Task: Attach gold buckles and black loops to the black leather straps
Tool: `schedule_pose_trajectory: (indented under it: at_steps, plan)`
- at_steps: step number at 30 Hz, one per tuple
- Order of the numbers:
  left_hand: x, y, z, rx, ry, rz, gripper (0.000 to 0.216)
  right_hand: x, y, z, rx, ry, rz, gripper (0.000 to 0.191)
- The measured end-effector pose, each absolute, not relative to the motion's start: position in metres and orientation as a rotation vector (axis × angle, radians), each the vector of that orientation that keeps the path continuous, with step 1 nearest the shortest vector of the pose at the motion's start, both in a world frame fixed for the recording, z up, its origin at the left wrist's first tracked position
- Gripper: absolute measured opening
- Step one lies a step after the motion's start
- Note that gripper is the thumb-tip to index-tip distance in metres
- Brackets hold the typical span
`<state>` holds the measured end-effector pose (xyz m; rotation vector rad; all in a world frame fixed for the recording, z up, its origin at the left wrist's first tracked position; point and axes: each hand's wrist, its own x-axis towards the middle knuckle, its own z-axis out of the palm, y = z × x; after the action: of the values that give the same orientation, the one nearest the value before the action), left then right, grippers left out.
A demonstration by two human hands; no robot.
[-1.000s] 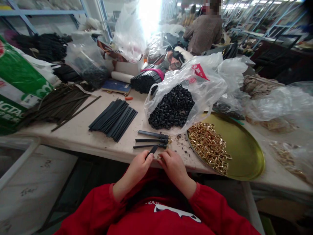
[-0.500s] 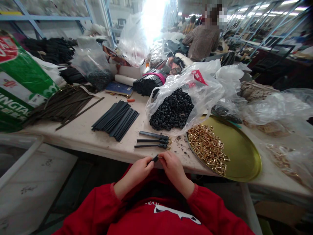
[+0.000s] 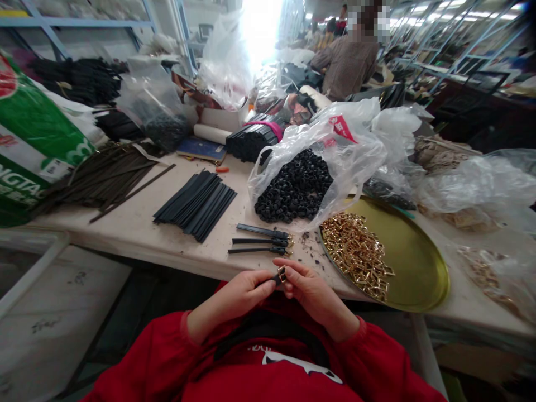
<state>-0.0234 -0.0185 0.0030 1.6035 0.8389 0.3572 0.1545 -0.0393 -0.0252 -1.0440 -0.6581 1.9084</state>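
Observation:
At the table's front edge, my left hand [image 3: 246, 291] is closed on a short black strap [image 3: 274, 278]. A gold buckle [image 3: 282, 273] sits at the strap's end, pinched between the thumb and fingers of my right hand [image 3: 312, 289]. Most of the strap is hidden by my left hand. Just beyond my hands lie three black straps with gold buckles [image 3: 262, 242]. Left of them is a stack of plain black straps [image 3: 195, 205]. To the right, a heap of gold buckles [image 3: 355, 254] rests in a round gold tray [image 3: 422, 268].
An open plastic bag [image 3: 355, 148] of small black loops [image 3: 293, 190] stands behind the buckled straps. Long brown strips [image 3: 113, 173] and a green bag [image 3: 37, 134] are at the left. A blue notebook [image 3: 201, 149] lies farther back. Another person [image 3: 349, 61] is in the background.
My right hand has shifted slightly right and turned, so the gold buckle on the strap now shows between my hands. My left hand has moved a little toward it.

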Motion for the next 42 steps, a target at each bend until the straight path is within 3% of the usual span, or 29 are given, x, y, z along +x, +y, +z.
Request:
schedule_pose_trajectory:
  at_steps: [11, 18, 32, 42]
  plan:
    - [-0.017, -0.014, 0.003, 1.703, 0.897, 0.344, 0.031, 0.151, -0.039, -0.032, -1.101, -0.695, 1.893, 0.036]
    - [-0.004, -0.02, -0.011, 1.698, 1.144, 0.338, 0.027, 0.154, -0.038, -0.028, -1.253, -0.78, 1.463, 0.031]
    - [0.003, -0.031, -0.021, 1.242, 1.043, 0.442, 0.026, 0.153, -0.052, -0.025, -1.264, -0.832, 1.584, 0.039]
    - [0.01, -0.034, -0.01, 1.191, 1.111, 0.453, 0.013, 0.153, -0.053, -0.029, -1.454, -1.238, 1.153, 0.038]
